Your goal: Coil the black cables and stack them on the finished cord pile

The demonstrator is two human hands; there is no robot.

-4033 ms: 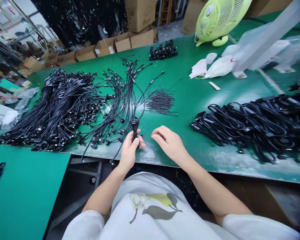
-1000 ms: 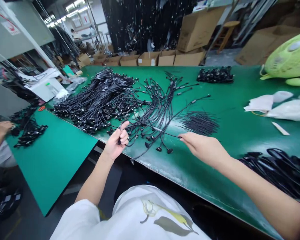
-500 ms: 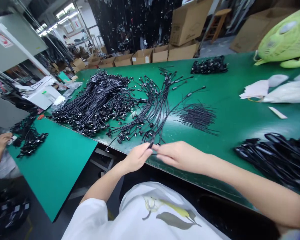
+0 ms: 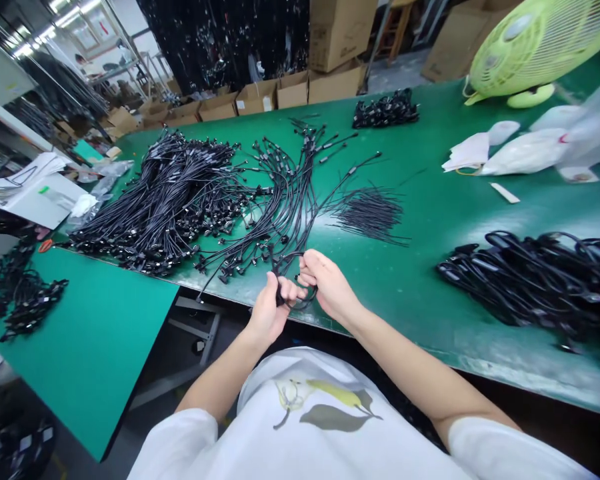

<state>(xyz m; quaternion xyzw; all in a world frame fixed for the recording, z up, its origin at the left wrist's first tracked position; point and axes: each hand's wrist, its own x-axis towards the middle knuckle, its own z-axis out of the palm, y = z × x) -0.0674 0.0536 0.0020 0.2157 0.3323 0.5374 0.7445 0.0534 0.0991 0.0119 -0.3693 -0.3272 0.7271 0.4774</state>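
At the table's near edge, my left hand [image 4: 273, 305] is closed on a black cable [image 4: 279, 291] that stands up between thumb and fingers. My right hand [image 4: 329, 283] pinches a looped part of the same cable, just to the right. The loop bends down between the two hands. Right beyond them, a spread of loose black cables [image 4: 300, 193] with small connectors lies on the green table [image 4: 360, 280]. To its right is a bunch of thin black ties [image 4: 373, 213].
A large heap of cables [image 4: 165, 193] lies to the left. Bundled cables [image 4: 530, 280] lie on the right, with a smaller bundle [image 4: 386, 109] at the back. A green fan [image 4: 535, 47] and white bags [image 4: 530, 150] stand back right. Cardboard boxes [image 4: 257, 99] line the far edge.
My right hand has swung inward and lifted, drawing the cable into a loop. My left hand has turned, its thumb now upward. The whole view has shifted rightward.
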